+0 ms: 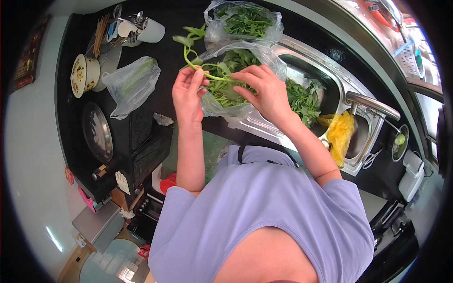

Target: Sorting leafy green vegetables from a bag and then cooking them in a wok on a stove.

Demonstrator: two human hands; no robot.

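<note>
My left hand [191,90] grips a long green leafy stem [187,58] between thumb and fingers; its leafy end curves up and away. At the stem's other end is my right hand [263,90], thumb and fingertips close around it; whether they pinch it is hard to tell. Below both hands lies an open clear plastic bag [212,106] of leafy greens [226,93], by the sink's left edge. Behind it stands a second clear bag [208,32] with more greens [247,23]. Loose greens [304,100] lie in the larger sink basin [329,79], right of my right hand.
A yellow plastic bag [341,134] lies across the smaller basin, near the faucet [371,104] and scissors [371,159]. On the left are a plastic bag of green stalks [136,85], a lidded enamel pot [85,74], white utensil holders [151,31] and a round metal lid [97,132].
</note>
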